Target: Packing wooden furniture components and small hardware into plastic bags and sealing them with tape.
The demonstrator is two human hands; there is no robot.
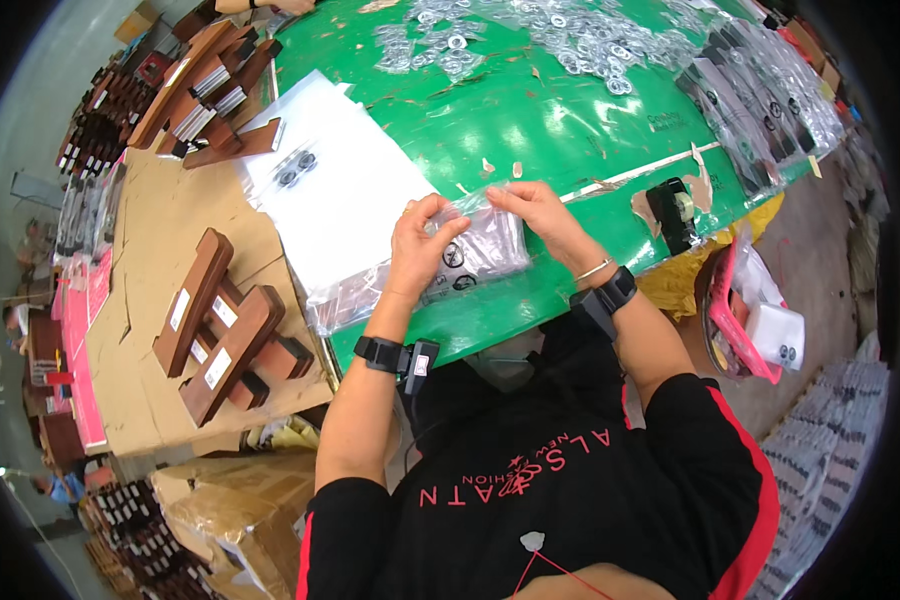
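A clear plastic bag [495, 245] with black printed symbols lies at the green table's near edge, in front of my body. My left hand [420, 245] pinches its upper left edge between thumb and fingers. Closed on the upper right edge is my right hand [545, 217], its thumb and forefinger pressed together on the film. What the bag contains is hard to make out through the shiny plastic. Beside my left wrist, another piece of clear film with something brown under it [355, 300] rests on the table. A stack of whitish plastic bags [340, 190] spreads out beyond my left hand.
Brown wooden pieces [225, 330] with white labels sit crossed on cardboard [135, 300] at left. A black tape dispenser [678, 215] stands right of my right hand. Small bagged parts [590, 45] cover the far table; filled bags [760, 100] lie far right. A pink basket [735, 310] stands below.
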